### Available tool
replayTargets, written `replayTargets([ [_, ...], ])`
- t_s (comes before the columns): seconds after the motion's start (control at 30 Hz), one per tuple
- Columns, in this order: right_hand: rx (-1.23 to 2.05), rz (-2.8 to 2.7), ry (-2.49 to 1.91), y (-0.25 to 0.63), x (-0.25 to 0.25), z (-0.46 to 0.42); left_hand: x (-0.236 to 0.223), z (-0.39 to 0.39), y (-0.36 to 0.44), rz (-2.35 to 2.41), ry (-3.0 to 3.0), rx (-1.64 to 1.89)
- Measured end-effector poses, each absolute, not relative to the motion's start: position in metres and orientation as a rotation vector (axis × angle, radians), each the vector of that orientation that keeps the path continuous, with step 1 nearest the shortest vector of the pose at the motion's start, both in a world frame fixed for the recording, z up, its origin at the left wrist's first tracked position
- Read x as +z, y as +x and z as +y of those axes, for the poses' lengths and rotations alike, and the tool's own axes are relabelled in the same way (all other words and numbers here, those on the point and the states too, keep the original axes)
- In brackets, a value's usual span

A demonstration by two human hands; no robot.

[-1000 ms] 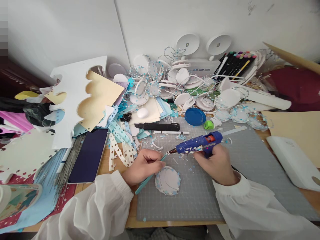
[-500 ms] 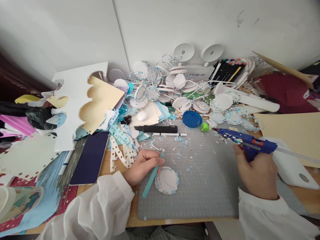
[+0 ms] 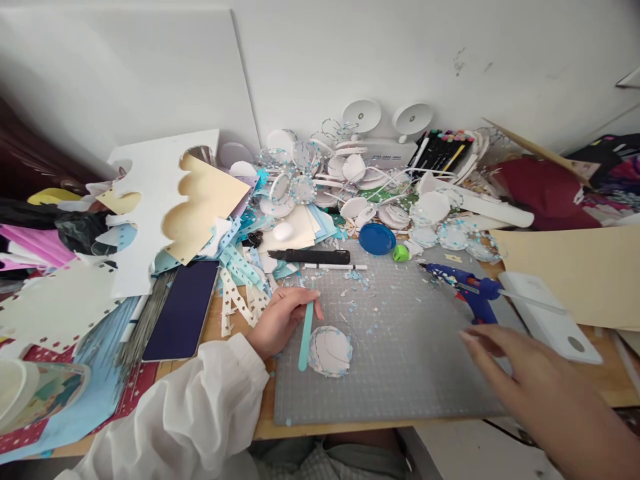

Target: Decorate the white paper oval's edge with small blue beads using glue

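My left hand (image 3: 285,321) is closed in a pinch on slim turquoise tweezers (image 3: 305,337), whose rounded end points down toward me. Just right of them, a round white paper disc (image 3: 331,350) edged with small pale-blue pieces lies flat on the grey cutting mat (image 3: 400,373). A blue hot glue gun (image 3: 465,287) with a clear glue stick in its back rests on the mat at the right, nozzle toward the left. Close in front of its handle is my right hand (image 3: 525,380), fingers apart and holding nothing, slightly blurred.
Behind the mat lie a black cutter knife (image 3: 310,256), a white pen (image 3: 335,267), a blue lid (image 3: 377,239) and a green sharpener (image 3: 401,253). Decorated white discs (image 3: 300,190) are piled against the wall. At left are a phone (image 3: 181,312) and paper scraps (image 3: 235,293).
My right hand has carried the glue gun away to the right, set it down and let go. My left hand stays near the disc, the tweezers now turned more upright.
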State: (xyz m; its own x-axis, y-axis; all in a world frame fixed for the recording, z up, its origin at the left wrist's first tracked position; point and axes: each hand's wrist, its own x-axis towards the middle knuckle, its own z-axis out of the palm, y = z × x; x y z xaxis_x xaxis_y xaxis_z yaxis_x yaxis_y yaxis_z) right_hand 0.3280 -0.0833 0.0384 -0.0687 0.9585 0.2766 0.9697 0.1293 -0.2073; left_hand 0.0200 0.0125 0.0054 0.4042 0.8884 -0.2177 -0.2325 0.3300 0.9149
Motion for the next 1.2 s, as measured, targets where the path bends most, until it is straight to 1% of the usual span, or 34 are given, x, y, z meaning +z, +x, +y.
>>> replayTargets([
  [0.07, -0.018, -2.240, -1.672, 0.303, 0.048, -0.075, 0.004, 0.013, 0.020, 0.834, 0.924, 0.876],
  [0.2, -0.145, -2.423, -1.160, 0.243, 0.060, -0.041, -0.003, 0.014, 0.020, 0.782, 0.869, 0.902],
  [0.3, -0.201, -2.584, -0.767, 0.208, 0.061, -0.016, -0.006, 0.015, 0.021, 0.747, 0.770, 0.975],
  [0.47, -0.398, -2.596, -0.501, 0.185, 0.050, 0.008, -0.003, 0.015, 0.024, 0.767, 0.738, 1.003],
  [0.53, -0.369, -2.532, -0.474, 0.187, 0.045, 0.012, -0.001, 0.014, 0.024, 0.757, 0.779, 0.988],
  [0.63, -0.119, -2.321, -0.522, 0.199, 0.037, 0.015, 0.001, 0.011, 0.022, 0.756, 0.945, 0.946],
  [0.8, 0.311, -1.722, -0.907, 0.230, 0.018, 0.017, 0.006, 0.012, 0.015, 0.899, 1.516, 0.785],
  [0.9, 0.545, -1.473, -1.015, 0.243, 0.003, 0.018, 0.008, 0.016, 0.012, 0.882, 1.805, 0.680],
  [1.03, 0.773, -1.387, -1.068, 0.247, -0.010, 0.017, 0.007, 0.020, 0.012, 0.745, 2.075, 0.546],
  [1.2, 0.954, -1.418, -1.078, 0.240, -0.007, 0.008, 0.008, 0.020, 0.014, 0.754, 2.181, 0.429],
])
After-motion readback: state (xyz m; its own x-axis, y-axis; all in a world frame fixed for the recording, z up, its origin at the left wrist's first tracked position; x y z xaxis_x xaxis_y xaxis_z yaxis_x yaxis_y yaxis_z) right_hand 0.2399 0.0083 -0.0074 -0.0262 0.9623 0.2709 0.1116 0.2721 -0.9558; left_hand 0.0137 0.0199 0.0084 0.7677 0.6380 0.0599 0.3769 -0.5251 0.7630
